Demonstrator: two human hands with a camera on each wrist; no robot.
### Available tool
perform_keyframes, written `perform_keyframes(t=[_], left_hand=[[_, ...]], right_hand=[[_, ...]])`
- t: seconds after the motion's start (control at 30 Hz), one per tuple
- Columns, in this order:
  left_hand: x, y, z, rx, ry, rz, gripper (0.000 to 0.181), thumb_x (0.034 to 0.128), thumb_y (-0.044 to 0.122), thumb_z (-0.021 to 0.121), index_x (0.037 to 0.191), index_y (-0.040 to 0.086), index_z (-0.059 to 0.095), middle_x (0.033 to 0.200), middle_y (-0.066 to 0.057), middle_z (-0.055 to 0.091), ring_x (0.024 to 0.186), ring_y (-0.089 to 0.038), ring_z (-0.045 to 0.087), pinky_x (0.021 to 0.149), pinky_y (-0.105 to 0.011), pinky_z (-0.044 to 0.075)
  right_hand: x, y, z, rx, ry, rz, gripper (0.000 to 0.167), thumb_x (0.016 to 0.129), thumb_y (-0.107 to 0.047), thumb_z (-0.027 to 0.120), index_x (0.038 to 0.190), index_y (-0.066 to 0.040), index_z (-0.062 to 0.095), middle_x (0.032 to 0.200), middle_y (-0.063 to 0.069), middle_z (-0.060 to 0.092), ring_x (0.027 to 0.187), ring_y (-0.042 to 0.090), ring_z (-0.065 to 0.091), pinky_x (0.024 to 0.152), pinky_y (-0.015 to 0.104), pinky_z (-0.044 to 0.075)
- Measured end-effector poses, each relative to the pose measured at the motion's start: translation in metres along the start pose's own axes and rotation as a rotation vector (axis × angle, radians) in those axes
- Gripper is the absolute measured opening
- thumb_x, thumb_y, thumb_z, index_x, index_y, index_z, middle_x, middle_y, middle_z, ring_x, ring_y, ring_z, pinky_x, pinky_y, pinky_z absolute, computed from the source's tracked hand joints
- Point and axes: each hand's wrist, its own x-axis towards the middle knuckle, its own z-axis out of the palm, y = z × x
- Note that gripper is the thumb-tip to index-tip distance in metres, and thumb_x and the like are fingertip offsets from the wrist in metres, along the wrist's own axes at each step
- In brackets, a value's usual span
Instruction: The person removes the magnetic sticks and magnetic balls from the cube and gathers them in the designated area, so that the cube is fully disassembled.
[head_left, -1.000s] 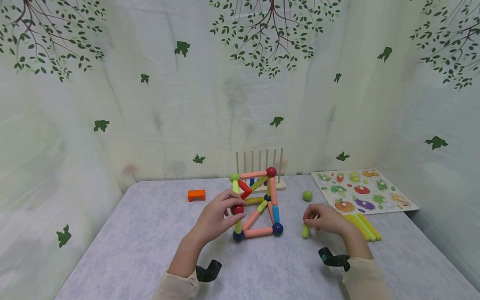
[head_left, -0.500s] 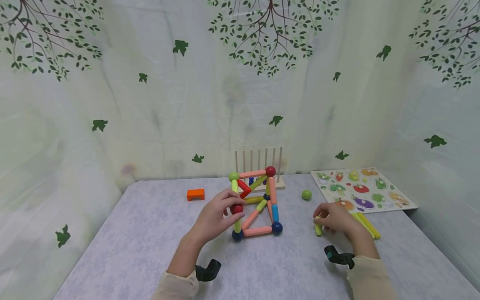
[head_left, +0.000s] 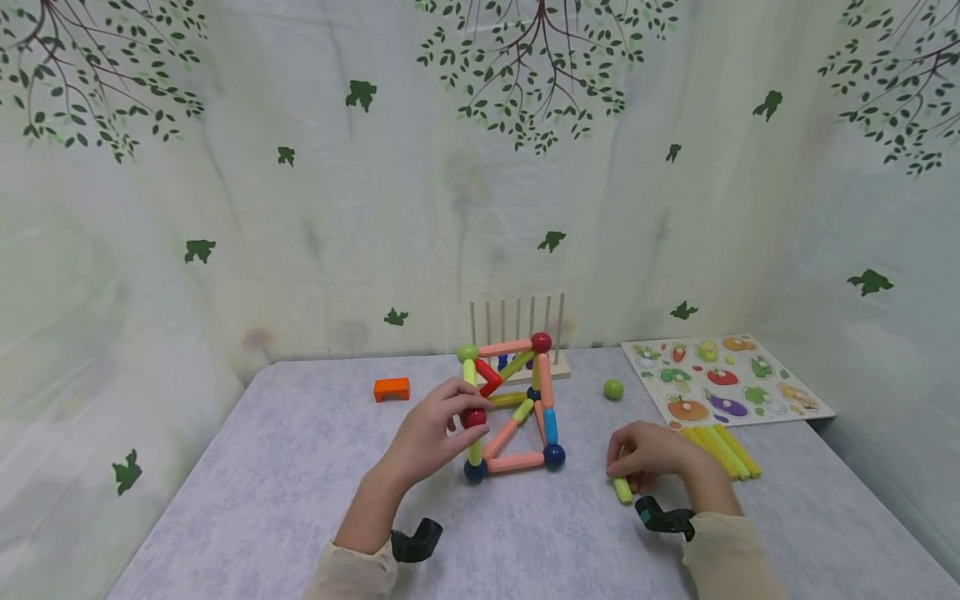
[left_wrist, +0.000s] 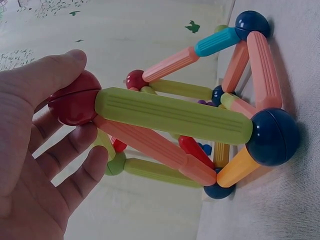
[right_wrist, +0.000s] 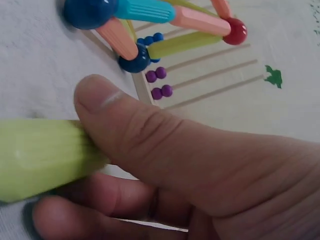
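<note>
A frame of coloured magnetic sticks and balls (head_left: 517, 462) stands mid-table. My left hand (head_left: 431, 429) holds the red ball (left_wrist: 75, 102) at one of its corners between thumb and fingers. From that ball a yellow-green stick (left_wrist: 172, 115) runs down to a dark blue ball (left_wrist: 274, 136) on the table. Right of the frame, my right hand (head_left: 654, 457) pinches another yellow-green stick (right_wrist: 45, 157). In the head view, this stick's free end points toward me, close above or on the tabletop; I cannot tell which.
Several yellow sticks (head_left: 726, 450) lie right of my right hand, by a vegetable puzzle board (head_left: 795, 412). A loose green ball (head_left: 613, 389) sits behind that hand. An orange block (head_left: 392, 389) is at the left. Behind the frame stands a pegged bead rack (head_left: 561, 368).
My right hand first shifted right with the yellow-green stick, then came back left and nearer to me. The stick now slants more. My left hand stays on the red ball.
</note>
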Motion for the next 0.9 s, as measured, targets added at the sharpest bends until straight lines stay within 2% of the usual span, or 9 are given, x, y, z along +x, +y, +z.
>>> perform_keyframes(t=[0.3, 0.7, 0.8, 0.9], left_hand=[[-0.001, 0.0, -0.001, 0.003, 0.001, 0.006, 0.025, 0.087, 0.016, 0.078, 0.112, 0.018, 0.073, 0.111, 0.006, 0.06, 0.09, -0.008, 0.056, 0.072, -0.026, 0.055], [0.0, 0.0, 0.0, 0.006, 0.001, 0.01, 0.025, 0.0872, 0.016, 0.078, 0.112, 0.018, 0.073, 0.11, 0.006, 0.06, 0.09, -0.008, 0.056, 0.072, -0.025, 0.055], [0.0, 0.001, 0.0, 0.006, 0.005, 0.017, 0.025, 0.0871, 0.016, 0.078, 0.112, 0.017, 0.073, 0.11, 0.005, 0.06, 0.09, -0.008, 0.056, 0.071, -0.024, 0.054], [0.0, 0.001, 0.0, 0.007, 0.005, 0.02, 0.025, 0.087, 0.016, 0.078, 0.112, 0.017, 0.073, 0.11, 0.005, 0.06, 0.089, -0.008, 0.056, 0.071, -0.024, 0.054]], right_hand=[[0.01, -0.027, 0.021, -0.042, -0.109, 0.018, 0.017, 0.086, -0.026, 0.079, 0.084, -0.013, 0.067, 0.064, 0.001, 0.065, 0.05, 0.011, 0.058, 0.049, 0.022, 0.05], [0.015, -0.045, 0.036, -0.025, -0.255, 0.019, 0.012, 0.087, -0.024, 0.078, 0.084, -0.015, 0.07, 0.066, 0.001, 0.069, 0.052, 0.01, 0.06, 0.047, 0.02, 0.045], [0.014, -0.046, 0.037, -0.031, -0.266, 0.009, 0.011, 0.086, -0.023, 0.078, 0.084, -0.015, 0.071, 0.066, 0.001, 0.069, 0.052, 0.01, 0.06, 0.047, 0.021, 0.045], [0.014, -0.046, 0.035, -0.048, -0.238, 0.0, 0.012, 0.087, -0.025, 0.078, 0.085, -0.016, 0.07, 0.069, 0.0, 0.068, 0.054, 0.011, 0.06, 0.048, 0.021, 0.044]])
